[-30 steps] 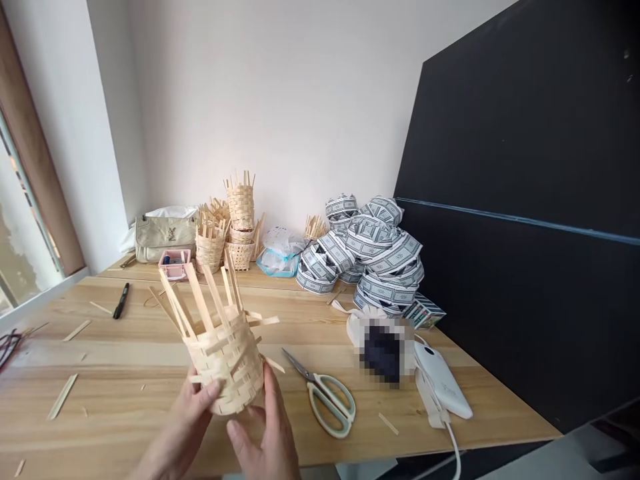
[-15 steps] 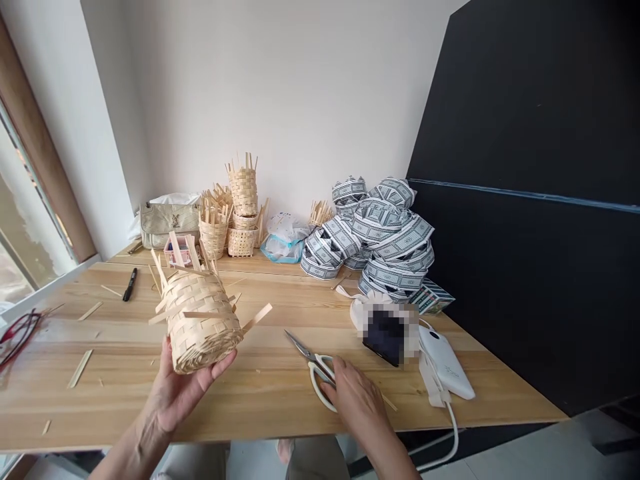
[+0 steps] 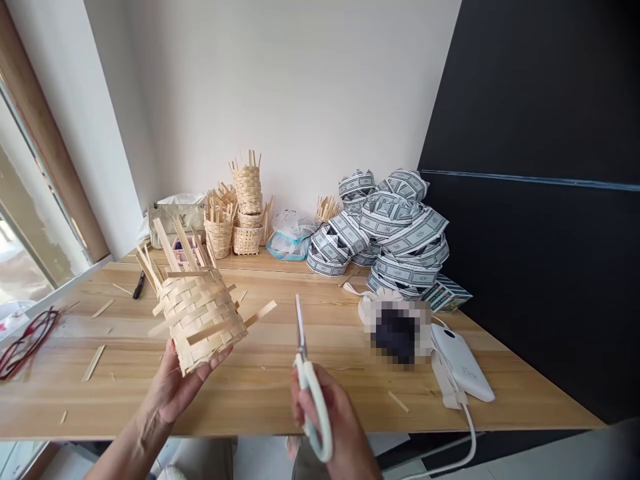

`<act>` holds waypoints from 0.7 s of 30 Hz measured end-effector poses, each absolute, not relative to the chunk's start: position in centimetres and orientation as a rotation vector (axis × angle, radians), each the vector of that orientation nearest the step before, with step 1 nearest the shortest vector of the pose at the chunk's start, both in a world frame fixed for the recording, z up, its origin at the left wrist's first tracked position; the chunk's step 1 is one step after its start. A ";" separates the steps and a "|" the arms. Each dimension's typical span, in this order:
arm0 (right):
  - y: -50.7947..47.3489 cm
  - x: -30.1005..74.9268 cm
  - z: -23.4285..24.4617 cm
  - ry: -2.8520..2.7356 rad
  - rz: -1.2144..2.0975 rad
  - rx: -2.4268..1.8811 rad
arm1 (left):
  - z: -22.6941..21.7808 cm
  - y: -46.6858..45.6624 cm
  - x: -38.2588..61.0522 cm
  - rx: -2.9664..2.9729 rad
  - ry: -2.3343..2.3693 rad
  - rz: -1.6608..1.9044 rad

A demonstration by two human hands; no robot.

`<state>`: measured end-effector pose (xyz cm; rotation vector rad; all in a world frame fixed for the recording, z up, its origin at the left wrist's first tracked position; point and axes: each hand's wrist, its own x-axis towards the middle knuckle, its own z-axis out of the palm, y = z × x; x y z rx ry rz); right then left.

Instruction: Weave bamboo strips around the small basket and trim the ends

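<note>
A woven wooden-strip basket [image 3: 203,313] rests tilted on my left hand [image 3: 183,390], whose fingers wrap round its bottom. Loose strip ends stick up from its rim and out from its side. In my right hand [image 3: 333,413] are scissors [image 3: 315,407] with white handles, raised off the table near its front edge. Their blades are together and point up and away from me, to the right of the basket and apart from it.
Several woven baskets [image 3: 219,237] stand at the back by a handbag [image 3: 175,217] and a plastic bag [image 3: 290,237]. Patterned paper-like bands [image 3: 400,247] are piled at back right. A white power bank [image 3: 465,363] with a cable, a marker [image 3: 139,285], red-framed glasses [image 3: 30,347] and strip scraps lie on the table [image 3: 240,407].
My right hand has lifted the scissors from the table, turning their blades more upright. The basket in my left hand has tipped so that its bottom no longer shows. The view has shifted slightly.
</note>
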<state>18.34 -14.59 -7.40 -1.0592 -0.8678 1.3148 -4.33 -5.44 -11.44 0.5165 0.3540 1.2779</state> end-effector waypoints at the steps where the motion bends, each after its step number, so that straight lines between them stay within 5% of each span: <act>1: -14.8 17.0 -7.2 -0.872 1.321 -1.038 | -11.6 -5.4 -4.0 0.535 0.378 1.271; 15: -14.8 13.5 -7.3 -1.405 0.876 -1.412 | -11.0 -7.3 -2.6 0.581 0.526 1.124; 21: -14.5 12.9 -7.4 -1.395 0.754 -1.401 | -9.8 -7.8 -1.4 0.654 0.692 1.322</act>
